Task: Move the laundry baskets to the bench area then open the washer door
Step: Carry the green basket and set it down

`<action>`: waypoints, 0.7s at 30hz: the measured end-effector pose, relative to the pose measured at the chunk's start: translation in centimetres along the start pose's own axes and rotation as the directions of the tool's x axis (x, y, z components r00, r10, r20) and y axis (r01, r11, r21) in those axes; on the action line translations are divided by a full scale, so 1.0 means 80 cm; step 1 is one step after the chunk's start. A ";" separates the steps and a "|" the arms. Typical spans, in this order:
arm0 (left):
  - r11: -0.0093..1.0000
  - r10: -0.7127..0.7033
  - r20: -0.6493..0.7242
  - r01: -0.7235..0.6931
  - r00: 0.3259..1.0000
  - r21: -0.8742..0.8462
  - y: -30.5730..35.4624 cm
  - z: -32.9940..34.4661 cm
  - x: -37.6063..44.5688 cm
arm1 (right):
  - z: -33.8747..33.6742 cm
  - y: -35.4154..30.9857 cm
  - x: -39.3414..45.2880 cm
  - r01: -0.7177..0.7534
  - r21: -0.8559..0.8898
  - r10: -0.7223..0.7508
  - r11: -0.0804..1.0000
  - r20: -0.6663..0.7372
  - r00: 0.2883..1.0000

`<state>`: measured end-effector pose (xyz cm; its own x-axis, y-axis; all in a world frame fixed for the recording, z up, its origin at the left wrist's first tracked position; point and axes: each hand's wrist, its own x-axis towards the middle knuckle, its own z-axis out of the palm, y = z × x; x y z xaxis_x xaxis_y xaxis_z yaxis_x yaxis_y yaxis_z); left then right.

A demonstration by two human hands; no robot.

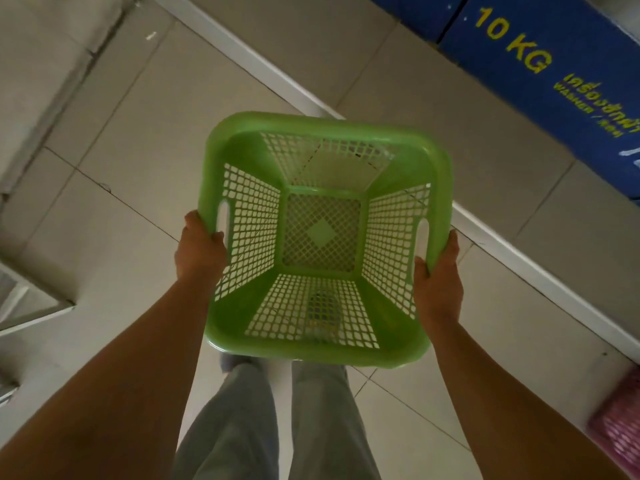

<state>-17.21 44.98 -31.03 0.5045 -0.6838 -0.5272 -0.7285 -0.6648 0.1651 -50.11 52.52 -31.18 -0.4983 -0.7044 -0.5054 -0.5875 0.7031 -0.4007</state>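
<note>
I hold an empty green plastic laundry basket [242, 147] with mesh walls above the tiled floor, in the middle of the head view. My left hand [199, 249] grips its left rim beside the handle slot. On the opposite rim, my right hand [438, 282] grips by the other slot. A pink mesh basket [620, 427] shows partly at the lower right edge. A blue washer front [554, 64] marked "10 KG" runs along the upper right. No washer door is visible.
A white raised strip [263, 69] runs diagonally across the floor in front of the blue machines. A pale wall base [52, 98] lies at the left and a white frame [31, 306] juts in at the left edge. My legs in grey trousers [242, 427] are below the basket.
</note>
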 end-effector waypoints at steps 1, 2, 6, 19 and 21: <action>1.000 0.002 -0.011 -0.002 1.000 0.004 -0.001 -0.001 -0.001 | -0.001 0.000 -0.002 0.010 0.003 -0.010 1.000 -0.003 1.000; 1.000 0.004 -0.016 -0.004 1.000 -0.001 -0.003 -0.004 -0.005 | -0.002 -0.001 -0.005 0.015 0.007 -0.015 1.000 -0.004 1.000; 0.998 0.032 -0.052 -0.034 0.998 -0.051 -0.020 -0.025 -0.028 | -0.018 -0.013 -0.027 0.034 0.008 -0.034 0.999 -0.018 0.999; 0.957 -0.120 -0.177 0.067 0.977 -0.283 -0.204 -0.182 -0.173 | -0.062 -0.118 -0.218 0.362 -0.085 -0.363 0.928 0.001 0.932; 0.945 -0.160 -0.199 0.091 0.967 -0.315 -0.251 -0.204 -0.199 | -0.059 -0.131 -0.262 0.420 -0.094 -0.420 0.903 0.012 0.907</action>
<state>-3.09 64.30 -12.31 0.6962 -0.6149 -0.3704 -0.4965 -0.7851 0.3701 -36.51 59.44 -12.78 -0.1972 -0.9335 -0.2996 -0.7991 0.3301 -0.5024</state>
